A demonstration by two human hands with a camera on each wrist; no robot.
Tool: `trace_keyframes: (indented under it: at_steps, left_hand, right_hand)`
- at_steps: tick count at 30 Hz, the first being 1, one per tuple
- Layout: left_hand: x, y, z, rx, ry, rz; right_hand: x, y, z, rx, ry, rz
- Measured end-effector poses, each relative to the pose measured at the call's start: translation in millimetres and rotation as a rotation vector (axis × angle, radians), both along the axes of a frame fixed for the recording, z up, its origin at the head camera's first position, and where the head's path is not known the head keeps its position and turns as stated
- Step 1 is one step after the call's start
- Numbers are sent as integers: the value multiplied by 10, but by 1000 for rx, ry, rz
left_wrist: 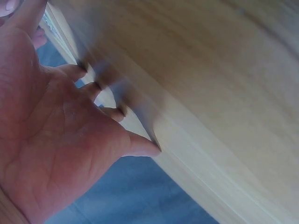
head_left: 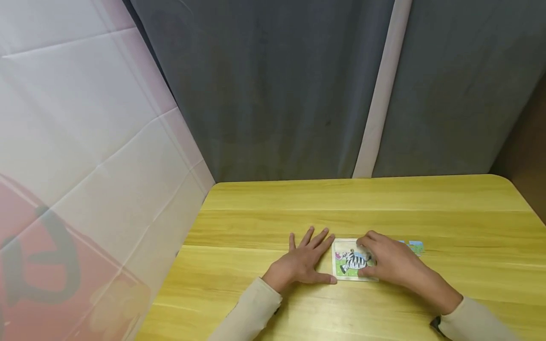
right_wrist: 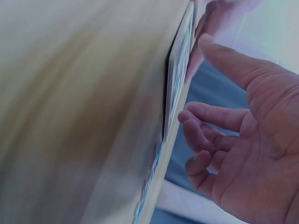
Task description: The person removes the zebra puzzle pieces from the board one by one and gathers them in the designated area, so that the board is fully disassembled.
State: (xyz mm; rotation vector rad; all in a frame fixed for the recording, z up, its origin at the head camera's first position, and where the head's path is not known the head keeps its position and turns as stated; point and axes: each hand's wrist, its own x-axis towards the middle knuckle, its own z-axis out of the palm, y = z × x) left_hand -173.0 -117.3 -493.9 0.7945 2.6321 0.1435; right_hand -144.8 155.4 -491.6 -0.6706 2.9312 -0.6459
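A square, pale-framed jigsaw puzzle [head_left: 352, 259] with a zebra picture lies flat on the table. My left hand [head_left: 304, 263] is spread at its left side, thumb and index finger at the frame's edge; the left wrist view shows its fingertips on the wood. Over the puzzle's right part is my right hand [head_left: 394, 260], hiding that side. The right wrist view shows its thumb [right_wrist: 229, 60] apart from the bent fingers, fingertips close to the puzzle's surface, and no piece visible between them. Whether they press on it I cannot tell. Loose blue-green puzzle pieces [head_left: 415, 247] lie behind that hand.
The yellow wood-grain table [head_left: 239, 213] reaches back to a dark grey curtain [head_left: 264, 94] with a pale vertical strip. A white printed sheet [head_left: 85, 118] hangs along the left side. A brown surface [head_left: 524, 156] borders the right.
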Motion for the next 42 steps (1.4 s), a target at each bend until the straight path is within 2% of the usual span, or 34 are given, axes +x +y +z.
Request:
trace_keyframes:
  at_steps: [15,25,30,39,42]
  left_hand:
    - [-7,12,6,-2,-6,-11]
    - [-8,21,-2,14,-10,-11]
    - [-7,25,5,19,-4,-18]
    - [-3,9,0,6,-14,-3]
    - [-10,11,4,9,-20,-4]
  right_hand:
    - [128,-416,-35,-20,-24,36]
    - [106,-470,-70,21,16,32]
    - [104,-497,-69,19,10,9]
    - [112,-523,-95,-28,-22,3]
    - [81,-500,-99,-80,-53,19]
